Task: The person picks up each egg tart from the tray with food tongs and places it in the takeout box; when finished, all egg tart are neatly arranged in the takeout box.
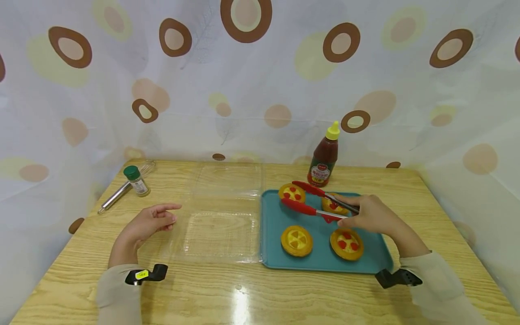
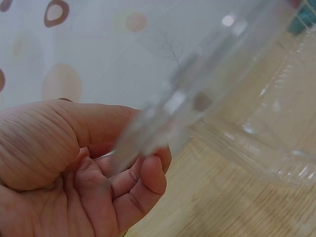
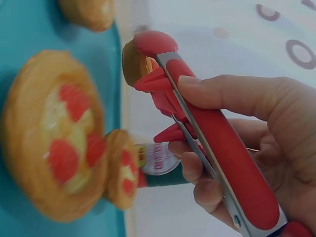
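Right hand (image 1: pixel 374 219) grips red-and-silver tongs (image 1: pixel 299 207); left hand (image 1: pixel 148 222), fingers bent, is beside the clear container (image 1: pixel 221 237), cannot tell whether pinching it; tong tips spread about the rear-left tart (image 1: pixel 293 193), round, golden-crusted, yellow-centred, red-dotted; three more tarts (image 1: pixel 297 241) occupy the teal tray (image 1: pixel 271 234).

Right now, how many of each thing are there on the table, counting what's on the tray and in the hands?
Tarts: 4
Tongs: 1
Tray: 1
Clear container: 1
Sauce bottle: 1
Green-capped jar: 1
Whisk: 1
Total: 10
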Tool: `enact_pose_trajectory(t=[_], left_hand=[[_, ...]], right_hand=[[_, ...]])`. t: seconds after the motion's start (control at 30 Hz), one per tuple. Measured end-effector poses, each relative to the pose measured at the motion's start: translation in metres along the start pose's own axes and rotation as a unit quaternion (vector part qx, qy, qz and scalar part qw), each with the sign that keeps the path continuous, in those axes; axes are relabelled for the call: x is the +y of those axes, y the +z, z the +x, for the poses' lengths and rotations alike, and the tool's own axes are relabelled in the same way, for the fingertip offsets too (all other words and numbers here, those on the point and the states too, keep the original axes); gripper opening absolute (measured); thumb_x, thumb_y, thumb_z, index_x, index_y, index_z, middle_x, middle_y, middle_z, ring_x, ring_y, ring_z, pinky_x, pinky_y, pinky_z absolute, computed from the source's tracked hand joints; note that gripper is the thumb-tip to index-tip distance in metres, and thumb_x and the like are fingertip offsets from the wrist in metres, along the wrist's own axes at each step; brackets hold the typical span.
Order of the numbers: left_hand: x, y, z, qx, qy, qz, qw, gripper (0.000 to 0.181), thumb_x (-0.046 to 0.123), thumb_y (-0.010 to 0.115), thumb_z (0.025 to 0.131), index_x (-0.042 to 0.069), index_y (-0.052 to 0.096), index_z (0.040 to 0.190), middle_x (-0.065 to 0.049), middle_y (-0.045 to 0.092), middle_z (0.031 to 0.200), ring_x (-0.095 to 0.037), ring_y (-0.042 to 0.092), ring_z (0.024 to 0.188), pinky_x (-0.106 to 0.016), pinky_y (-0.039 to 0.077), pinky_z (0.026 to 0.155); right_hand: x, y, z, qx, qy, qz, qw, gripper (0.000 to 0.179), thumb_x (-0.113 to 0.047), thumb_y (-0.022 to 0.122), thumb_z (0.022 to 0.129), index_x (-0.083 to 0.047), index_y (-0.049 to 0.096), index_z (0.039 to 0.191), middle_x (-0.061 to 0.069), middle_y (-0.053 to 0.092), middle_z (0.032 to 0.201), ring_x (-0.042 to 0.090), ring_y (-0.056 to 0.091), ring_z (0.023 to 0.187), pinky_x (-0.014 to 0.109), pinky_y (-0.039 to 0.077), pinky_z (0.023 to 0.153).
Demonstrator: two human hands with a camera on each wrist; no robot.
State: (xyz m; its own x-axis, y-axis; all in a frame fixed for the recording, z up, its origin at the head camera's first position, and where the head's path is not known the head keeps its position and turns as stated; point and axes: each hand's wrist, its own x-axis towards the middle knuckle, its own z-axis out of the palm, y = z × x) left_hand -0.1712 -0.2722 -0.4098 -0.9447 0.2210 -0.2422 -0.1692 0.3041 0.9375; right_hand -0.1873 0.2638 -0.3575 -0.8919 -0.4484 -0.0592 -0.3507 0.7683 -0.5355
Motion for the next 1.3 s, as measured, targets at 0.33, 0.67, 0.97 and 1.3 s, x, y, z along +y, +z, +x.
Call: enact_pose_trajectory(t=[0.33,0.67,0.97,1.3], left_hand=[[0.000,-0.001,-0.001,-0.005,-0.002,0.000,1.0000,0.051,0.013,0.058,0.095,-0.005,0.040,0.139,-0.005,0.062,0.091,-0.012,0.060,0.080,-0.030,0.052,0.079],[0.002,0.001,-0.001,-0.009,-0.003,0.003,1.0000,0.052,0.014,0.058,0.095,-0.005,0.039,0.140,-0.004,0.062,0.091,-0.012,0.060,0.080,-0.030,0.052,0.079],[0.005,0.000,-0.003,-0.009,0.000,0.012,0.9999,0.053,0.014,0.058,0.095,-0.005,0.039,0.140,-0.007,0.062,0.094,-0.014,0.060,0.082,-0.030,0.052,0.080],[0.003,0.000,-0.003,-0.010,0.001,0.014,0.9999,0.053,0.013,0.058,0.095,-0.005,0.039,0.140,-0.007,0.062,0.092,-0.013,0.060,0.080,-0.030,0.052,0.079]], right_hand=[[-0.027,-0.004,0.000,0.017,-0.035,0.022,0.9990,0.068,-0.029,0.077,0.078,-0.006,0.050,0.137,-0.009,0.038,0.047,0.008,0.026,0.038,0.024,0.030,0.042],[-0.054,0.009,0.009,0.003,-0.091,0.017,0.9957,0.065,-0.022,0.078,0.078,-0.004,0.052,0.135,-0.008,0.036,0.053,0.006,0.030,0.043,0.023,0.029,0.043],[-0.082,0.031,0.027,-0.046,-0.106,0.031,0.9928,0.064,-0.022,0.077,0.080,-0.006,0.051,0.136,-0.008,0.032,0.050,0.007,0.027,0.041,0.022,0.026,0.044],[-0.107,0.054,0.046,-0.065,-0.135,0.041,0.9878,0.064,-0.016,0.077,0.079,-0.003,0.051,0.135,-0.010,0.024,0.045,0.005,0.019,0.036,0.019,0.020,0.039]])
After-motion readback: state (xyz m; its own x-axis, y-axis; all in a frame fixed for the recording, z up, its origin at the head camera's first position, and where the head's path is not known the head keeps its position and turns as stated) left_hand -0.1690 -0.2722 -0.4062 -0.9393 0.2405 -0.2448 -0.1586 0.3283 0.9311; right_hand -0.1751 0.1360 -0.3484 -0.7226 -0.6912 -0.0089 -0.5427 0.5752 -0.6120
